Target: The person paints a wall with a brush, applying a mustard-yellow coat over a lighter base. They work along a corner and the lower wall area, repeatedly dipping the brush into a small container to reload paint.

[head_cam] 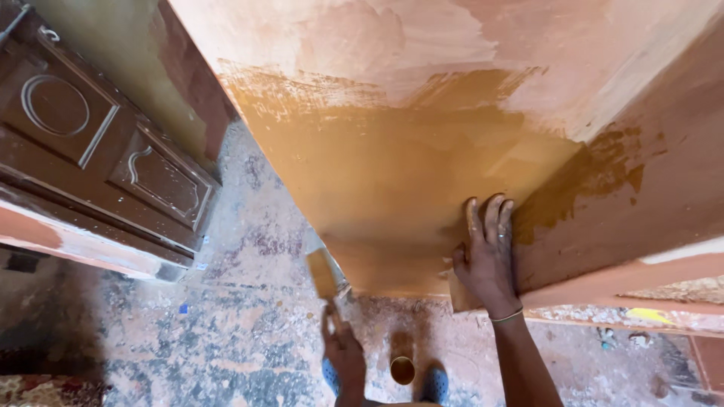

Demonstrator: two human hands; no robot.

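Observation:
A big wooden panel (pixel 422 113) stands upright in front of me. Its lower part is wet with ochre coating and its upper part is pale and bare. My left hand (pixel 343 356) grips the handle of a flat paintbrush (pixel 324 273), whose ochre bristles sit by the panel's lower left edge. My right hand (pixel 487 252) lies flat against the panel near its lower right corner, fingers stretched upward. A tan flat piece (pixel 458 295) pokes out under its palm; whether the hand grips it is unclear. A small cup (pixel 402 370) of ochre coating stands on the floor between my feet.
A dark brown carved door (pixel 98 151) leans at the left against a stained wall. The concrete floor (pixel 241 324) is spattered with paint and dust. A reddish wooden frame (pixel 641 271) joins the panel at right, with debris below it. My blue slippers (pixel 435 383) show at the bottom.

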